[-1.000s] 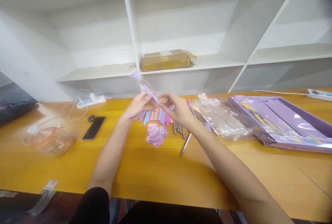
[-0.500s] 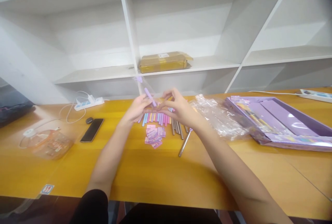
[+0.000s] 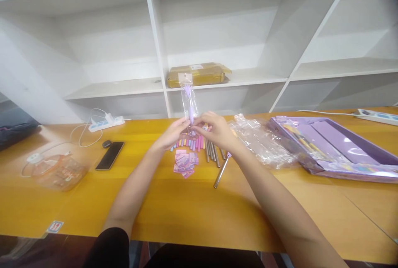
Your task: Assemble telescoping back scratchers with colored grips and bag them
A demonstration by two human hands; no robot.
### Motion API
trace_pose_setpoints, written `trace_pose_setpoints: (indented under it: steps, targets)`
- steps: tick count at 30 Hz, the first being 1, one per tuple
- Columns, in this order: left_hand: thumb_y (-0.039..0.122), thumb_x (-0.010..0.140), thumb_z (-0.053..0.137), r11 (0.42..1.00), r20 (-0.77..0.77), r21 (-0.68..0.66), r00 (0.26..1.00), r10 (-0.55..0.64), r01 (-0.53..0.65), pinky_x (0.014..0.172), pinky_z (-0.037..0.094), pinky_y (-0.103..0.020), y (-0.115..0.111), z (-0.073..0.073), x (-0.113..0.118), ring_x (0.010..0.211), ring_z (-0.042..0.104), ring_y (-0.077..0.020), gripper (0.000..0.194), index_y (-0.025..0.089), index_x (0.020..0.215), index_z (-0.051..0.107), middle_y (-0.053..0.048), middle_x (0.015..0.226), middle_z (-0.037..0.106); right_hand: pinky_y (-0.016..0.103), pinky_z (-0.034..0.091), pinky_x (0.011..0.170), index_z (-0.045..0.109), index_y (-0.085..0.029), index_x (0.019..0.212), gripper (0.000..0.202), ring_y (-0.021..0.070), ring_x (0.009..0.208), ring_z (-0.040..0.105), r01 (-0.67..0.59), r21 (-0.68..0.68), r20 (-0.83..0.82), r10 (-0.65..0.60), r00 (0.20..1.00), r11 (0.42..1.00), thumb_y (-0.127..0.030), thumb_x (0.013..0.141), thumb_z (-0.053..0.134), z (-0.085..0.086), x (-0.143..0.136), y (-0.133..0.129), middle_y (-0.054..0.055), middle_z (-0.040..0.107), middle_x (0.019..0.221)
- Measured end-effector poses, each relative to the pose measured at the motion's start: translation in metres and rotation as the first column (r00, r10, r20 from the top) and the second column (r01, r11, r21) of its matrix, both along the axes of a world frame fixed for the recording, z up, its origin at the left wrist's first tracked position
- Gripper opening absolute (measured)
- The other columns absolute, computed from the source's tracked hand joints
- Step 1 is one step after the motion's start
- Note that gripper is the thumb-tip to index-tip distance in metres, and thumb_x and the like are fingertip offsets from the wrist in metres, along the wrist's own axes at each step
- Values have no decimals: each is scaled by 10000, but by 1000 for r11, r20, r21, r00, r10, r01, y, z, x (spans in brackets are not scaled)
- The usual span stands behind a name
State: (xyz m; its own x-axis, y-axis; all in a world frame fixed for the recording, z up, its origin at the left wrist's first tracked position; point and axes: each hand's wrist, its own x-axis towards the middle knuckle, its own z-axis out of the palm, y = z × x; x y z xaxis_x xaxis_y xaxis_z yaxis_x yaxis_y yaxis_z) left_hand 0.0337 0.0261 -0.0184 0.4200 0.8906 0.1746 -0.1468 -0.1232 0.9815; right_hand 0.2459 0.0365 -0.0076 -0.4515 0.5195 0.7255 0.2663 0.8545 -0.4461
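Observation:
Above the back of the table, a narrow clear plastic bag [image 3: 195,99] stands upright, with a lilac stick [image 3: 191,113] inside that has a small spiky lilac head. My left hand [image 3: 174,132] closes on the bag's lower part, its thumb near the stick. From the other side, my right hand [image 3: 216,127] pinches the same lower end, fingertips close to the left thumb; what exactly they grip is partly hidden. Under the hands lies a row of pastel sticks [image 3: 199,143]. Small printed cards [image 3: 185,162] are piled in front of them, beside several metal tubes [image 3: 212,152].
A metal rod with a lilac end [image 3: 221,172] lies near my right forearm. Crumpled clear bags [image 3: 264,141] and a lilac box [image 3: 348,139] are to the right. A phone [image 3: 110,156], power strip [image 3: 107,123] and orange container [image 3: 59,172] are left; a taped parcel [image 3: 197,74] rests on the shelf.
The bag has swung from leaning left to upright, and its pale top now shows. Both hands have shifted slightly to the right and closer together.

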Motion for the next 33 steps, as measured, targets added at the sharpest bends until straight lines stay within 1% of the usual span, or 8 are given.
trace_pose_setpoints:
  steps: [4,7,10,13,17,21,26,33]
  targets:
    - [402,895,850,993,-92,105,995,-42,52,1021,566,-389,-3,1,-2,1318,650,-308,589,209,1417,658,-173,1434,673,376,487,851,747,-247,912,82,197,856,629,-1,-59,-20,0,1000,998,-297,975,763,2,3,-2,16,722,880]
    - [275,813,916,988,-77,144,996,-39,50,1085,534,-412,-4,1,-2,1359,627,-318,673,217,1426,646,-158,1448,667,382,500,868,737,-246,932,117,205,906,647,-72,-99,-34,69,997,993,-348,958,786,7,10,-3,29,723,952]
    - [264,817,897,996,22,53,997,-72,71,1011,566,-389,-6,4,-1,1248,680,-293,611,200,1384,680,-160,1406,683,403,500,931,710,-248,908,166,215,977,663,-176,-82,0,177,984,981,-386,955,790,15,20,-4,33,742,1024]
    - [311,845,855,990,198,-50,973,-122,134,967,592,-401,-9,9,2,1093,713,-245,547,182,1357,708,-146,1315,716,422,476,988,691,-248,865,151,219,1015,660,-228,9,67,227,972,974,-322,985,746,23,26,-7,26,767,1022]
    - [324,863,847,995,278,-87,960,-20,46,903,602,-369,-9,10,9,924,708,-182,424,154,1240,755,-94,1089,756,420,470,1004,687,-251,846,149,227,1064,636,-269,76,153,255,955,960,-231,993,698,28,28,-13,20,771,1008]
    - [266,816,900,994,254,-75,963,93,-77,913,578,-312,-5,4,13,1020,711,-185,424,163,1201,755,-93,1155,759,425,462,995,717,-257,953,58,229,1042,601,-237,122,224,206,952,964,-237,1003,698,26,23,-15,23,747,1018]
    - [322,795,928,994,174,-56,980,100,-92,897,569,-299,-7,3,13,1057,716,-206,469,178,1204,749,-114,1220,756,404,467,910,774,-263,999,76,224,970,598,-162,176,179,130,975,971,-290,1031,711,16,12,-12,39,756,1014]
    - [348,877,847,995,193,-44,977,95,-88,876,543,-287,-7,5,14,1013,709,-186,355,194,1189,773,-90,1146,769,346,494,805,723,-242,997,84,196,859,636,-2,18,21,1,1000,1000,-315,989,763,10,4,-12,17,720,881]
